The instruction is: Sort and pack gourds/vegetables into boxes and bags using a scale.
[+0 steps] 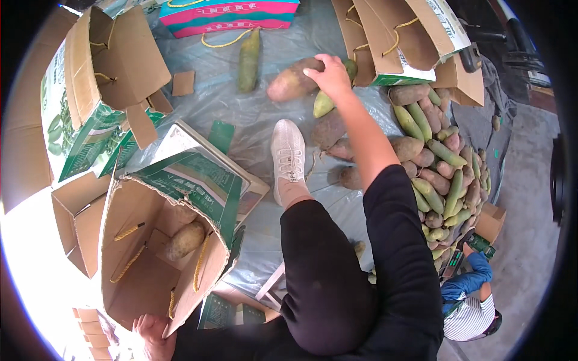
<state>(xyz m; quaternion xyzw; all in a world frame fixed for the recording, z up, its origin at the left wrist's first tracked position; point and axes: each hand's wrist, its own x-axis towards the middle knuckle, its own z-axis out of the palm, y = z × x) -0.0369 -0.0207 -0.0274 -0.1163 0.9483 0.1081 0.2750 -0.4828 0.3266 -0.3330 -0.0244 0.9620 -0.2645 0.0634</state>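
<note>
At the far middle, my right hand has its fingers and thumb round the right end of a large pinkish-brown root vegetable, which lies on the plastic sheet. Beside that hand are a green long vegetable and a darker brownish root. My left hand grips the near rim of an open green-and-brown cardboard box at the lower left. Inside this tilted box, a tan root vegetable is visible, with another partly shaded behind it. Yellow rope handles hang along its walls.
A big heap of green and pinkish vegetables spreads along the right. Open cartons stand at the far left and far right. A lone green vegetable lies near a pink-and-blue box. Another person works at lower right.
</note>
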